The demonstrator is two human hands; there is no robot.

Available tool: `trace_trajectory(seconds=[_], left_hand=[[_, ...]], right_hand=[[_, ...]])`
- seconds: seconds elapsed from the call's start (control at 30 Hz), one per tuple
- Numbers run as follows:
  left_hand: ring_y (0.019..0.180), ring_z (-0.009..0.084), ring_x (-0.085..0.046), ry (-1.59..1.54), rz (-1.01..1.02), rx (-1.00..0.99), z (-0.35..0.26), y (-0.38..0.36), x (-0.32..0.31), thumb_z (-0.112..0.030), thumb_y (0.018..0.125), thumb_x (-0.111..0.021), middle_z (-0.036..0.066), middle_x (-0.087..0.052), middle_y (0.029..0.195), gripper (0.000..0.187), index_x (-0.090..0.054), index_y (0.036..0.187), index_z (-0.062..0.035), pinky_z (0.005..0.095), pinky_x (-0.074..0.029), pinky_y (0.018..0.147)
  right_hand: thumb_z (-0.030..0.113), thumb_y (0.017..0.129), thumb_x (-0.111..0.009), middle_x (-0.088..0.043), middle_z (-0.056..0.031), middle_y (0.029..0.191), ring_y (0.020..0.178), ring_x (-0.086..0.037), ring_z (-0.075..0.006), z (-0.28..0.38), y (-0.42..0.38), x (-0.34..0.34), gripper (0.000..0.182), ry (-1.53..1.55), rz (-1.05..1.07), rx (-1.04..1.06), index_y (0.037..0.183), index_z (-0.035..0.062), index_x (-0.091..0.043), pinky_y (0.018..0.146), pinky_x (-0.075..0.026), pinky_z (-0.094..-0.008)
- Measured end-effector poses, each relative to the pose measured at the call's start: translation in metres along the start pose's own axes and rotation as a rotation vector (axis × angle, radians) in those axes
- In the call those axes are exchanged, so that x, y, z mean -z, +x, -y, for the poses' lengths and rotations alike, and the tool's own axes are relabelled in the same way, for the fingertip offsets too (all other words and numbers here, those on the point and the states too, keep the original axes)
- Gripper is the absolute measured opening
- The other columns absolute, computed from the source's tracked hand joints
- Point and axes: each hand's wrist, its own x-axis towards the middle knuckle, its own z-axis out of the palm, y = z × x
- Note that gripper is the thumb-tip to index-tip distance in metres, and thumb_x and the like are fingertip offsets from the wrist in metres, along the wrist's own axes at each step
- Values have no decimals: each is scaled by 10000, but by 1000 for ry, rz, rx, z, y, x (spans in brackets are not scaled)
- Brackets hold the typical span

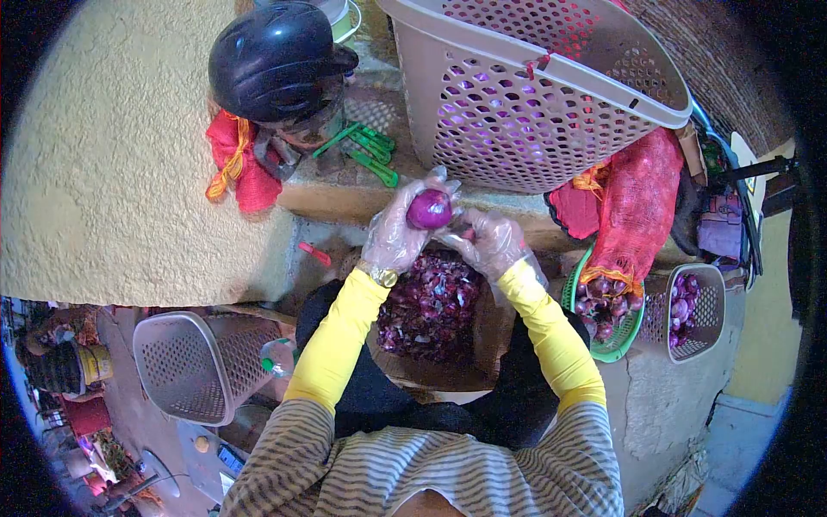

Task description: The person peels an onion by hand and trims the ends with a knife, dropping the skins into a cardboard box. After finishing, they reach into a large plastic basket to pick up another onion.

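Both hands wear clear plastic gloves. My left hand (396,226) holds a round purple onion (429,209), its fingers wrapped around it. Just to the right, my right hand (489,241) is closed beside the onion, on something small that I cannot make out. Below the hands, between the knees, a cardboard box (487,349) contains a heap of purple onion skins (431,302).
A tall perforated basket (534,121) stands ahead. At right are a red mesh sack (639,202), a green basket (622,345) and a smaller basket (713,323), all with onions. A helmet (274,62), green-handled tools (370,151) and another basket (181,362) are at left.
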Motion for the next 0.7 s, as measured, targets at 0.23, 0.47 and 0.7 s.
trace_trajectory(seconds=[0.23,0.47,0.7], left_hand=[[1276,309,-585,232,93,2,-6,-2,-3,-337,1063,-417,187,-564,1424,462,-597,1307,12,449,-458,1110],[1233,302,-605,135,84,32,-1,-2,-1,-338,1073,-408,182,-576,1403,465,-569,1334,12,432,-463,1102],[1271,300,-583,186,-1,-30,5,-2,-12,-391,1088,-400,190,-553,1434,546,-458,1458,6,433,-443,1122]], right_hand=[[495,820,-787,-703,-66,718,668,-701,-305,0,-1,1,428,-1,8,-27,1087,170,-708,626,-559,-457],[491,823,-789,-713,-59,735,678,-707,-295,-3,-3,0,436,-38,24,-51,1128,191,-705,626,-560,-449],[418,803,-845,-669,-94,665,587,-665,-281,-3,0,-1,378,95,-47,-129,982,104,-737,594,-533,-401]])
